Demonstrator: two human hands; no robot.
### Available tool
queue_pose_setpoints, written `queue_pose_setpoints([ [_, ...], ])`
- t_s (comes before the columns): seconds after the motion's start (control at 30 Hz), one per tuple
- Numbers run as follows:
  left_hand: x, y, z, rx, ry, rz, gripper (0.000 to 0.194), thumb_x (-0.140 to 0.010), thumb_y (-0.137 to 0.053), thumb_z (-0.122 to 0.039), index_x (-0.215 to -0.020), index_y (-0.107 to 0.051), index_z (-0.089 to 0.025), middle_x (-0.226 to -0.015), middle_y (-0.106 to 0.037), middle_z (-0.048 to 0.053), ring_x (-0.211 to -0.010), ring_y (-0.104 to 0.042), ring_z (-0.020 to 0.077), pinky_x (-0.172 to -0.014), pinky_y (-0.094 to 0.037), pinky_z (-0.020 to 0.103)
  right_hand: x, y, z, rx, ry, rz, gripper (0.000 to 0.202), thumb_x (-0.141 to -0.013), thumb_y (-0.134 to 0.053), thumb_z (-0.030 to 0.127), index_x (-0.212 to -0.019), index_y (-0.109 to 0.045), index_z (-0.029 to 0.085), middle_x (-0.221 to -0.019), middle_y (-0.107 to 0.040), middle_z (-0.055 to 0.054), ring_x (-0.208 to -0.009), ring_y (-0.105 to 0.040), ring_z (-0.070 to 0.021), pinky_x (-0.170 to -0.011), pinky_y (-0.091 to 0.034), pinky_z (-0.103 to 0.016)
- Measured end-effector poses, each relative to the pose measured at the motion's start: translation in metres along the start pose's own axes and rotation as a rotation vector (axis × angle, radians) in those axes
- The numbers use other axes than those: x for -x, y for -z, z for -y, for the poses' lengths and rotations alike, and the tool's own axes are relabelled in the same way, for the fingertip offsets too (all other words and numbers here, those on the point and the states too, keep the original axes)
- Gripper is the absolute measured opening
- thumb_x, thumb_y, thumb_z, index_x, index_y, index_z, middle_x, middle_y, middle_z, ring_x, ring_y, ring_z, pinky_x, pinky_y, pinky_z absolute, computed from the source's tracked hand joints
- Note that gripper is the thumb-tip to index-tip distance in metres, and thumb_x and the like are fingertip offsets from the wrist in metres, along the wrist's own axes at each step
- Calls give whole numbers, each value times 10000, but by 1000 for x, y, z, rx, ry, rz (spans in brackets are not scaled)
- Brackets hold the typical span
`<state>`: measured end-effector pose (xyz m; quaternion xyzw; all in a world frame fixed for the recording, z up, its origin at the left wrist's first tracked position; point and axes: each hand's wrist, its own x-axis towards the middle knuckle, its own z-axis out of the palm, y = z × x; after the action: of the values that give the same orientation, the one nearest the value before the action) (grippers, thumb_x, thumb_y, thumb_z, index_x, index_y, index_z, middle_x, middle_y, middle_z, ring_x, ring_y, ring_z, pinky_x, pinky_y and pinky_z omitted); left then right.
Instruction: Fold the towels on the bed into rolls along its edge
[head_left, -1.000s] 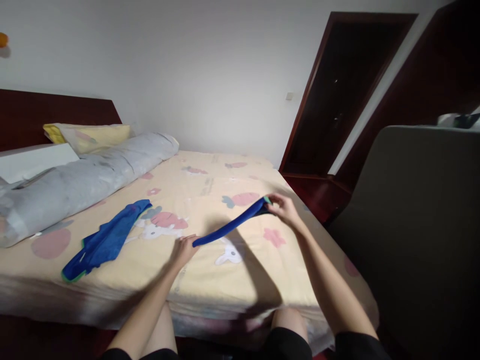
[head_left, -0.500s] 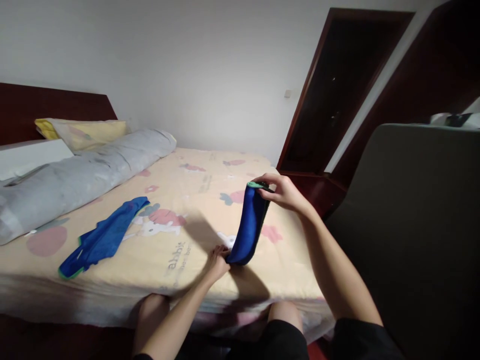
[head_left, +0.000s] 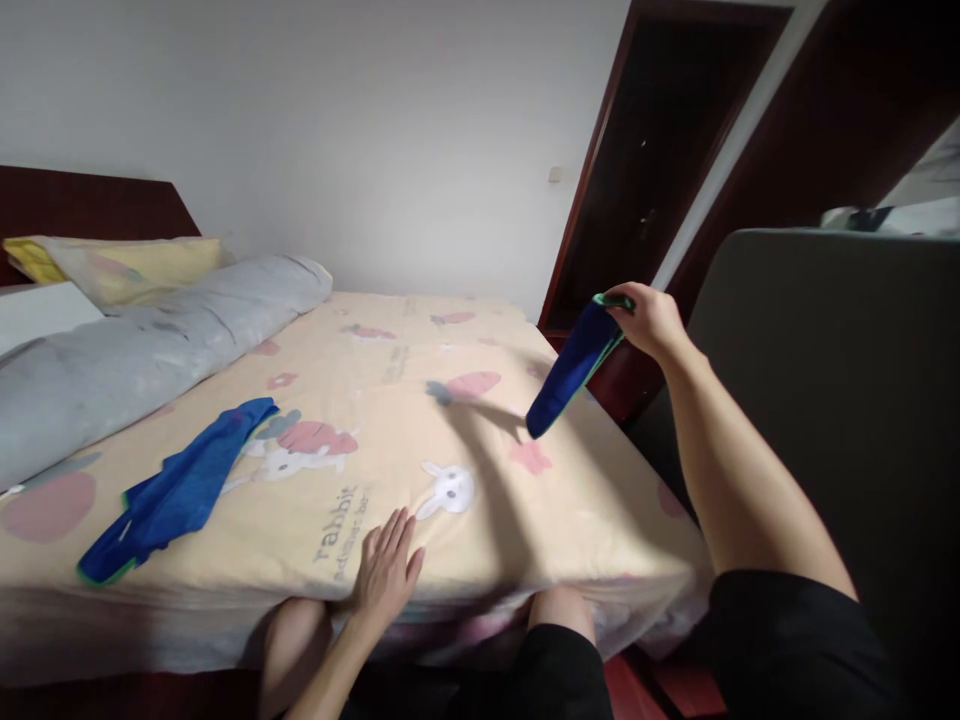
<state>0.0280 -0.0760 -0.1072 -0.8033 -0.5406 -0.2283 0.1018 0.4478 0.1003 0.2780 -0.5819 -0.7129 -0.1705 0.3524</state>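
My right hand (head_left: pixel 651 318) is raised over the far right part of the bed, its fingers pinching one end of a folded blue cloth piece with green edging (head_left: pixel 574 368). The cloth slants down to the left, its lower end just above the sheet. My left hand (head_left: pixel 388 562) lies flat with fingers stretched on the bed's near edge, holding nothing, beside a printed white rabbit. To its left, a second blue cloth piece with green edging (head_left: pixel 184 490) is spread slightly rumpled on the patterned bedsheet (head_left: pixel 405 420).
A long grey bolster (head_left: pixel 172 335) runs along the bed's left side, with a yellow pillow (head_left: pixel 142 268) behind it and a dark headboard (head_left: pixel 90 205). A dark grey panel (head_left: pixel 817 400) stands close on the right. Beyond is a dark door (head_left: pixel 645 150).
My left hand has let go of the cloth's lower end and now rests flat on the sheet. My right hand has carried the cloth up and to the right. The view has shifted slightly right.
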Motion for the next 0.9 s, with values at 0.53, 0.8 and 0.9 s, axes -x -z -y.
queue_pose_setpoints([
  [0.53,-3,6,-2,64,4,-52,451,-959,-448,-355,-1357,-560,-176,-1429,-524,113,-1325,-487,265,-1061,-355,447,358,-25,-121,-290,-602,276,397,-570,-590,435,-836,-720,171,-970,-737,-118,-977,-679,-302,-904,-504,-391],
  [0.8,-4,11,-1,140,-11,-53,408,-955,-458,-326,-1314,-580,-175,-1393,-565,109,-1300,-512,253,-1047,-402,438,408,-33,-110,-223,-644,210,383,-486,-455,401,-695,-713,212,-963,-745,-93,-990,-681,-329,-892,-523,-418],
  [0.9,-6,17,25,230,79,-106,336,-941,-464,-297,-1206,-643,-193,-1317,-625,98,-1241,-560,233,-1006,-458,393,420,-35,-96,-144,-680,70,415,-547,-483,430,-790,-718,189,-989,-733,-111,-990,-670,-351,-863,-532,-434],
])
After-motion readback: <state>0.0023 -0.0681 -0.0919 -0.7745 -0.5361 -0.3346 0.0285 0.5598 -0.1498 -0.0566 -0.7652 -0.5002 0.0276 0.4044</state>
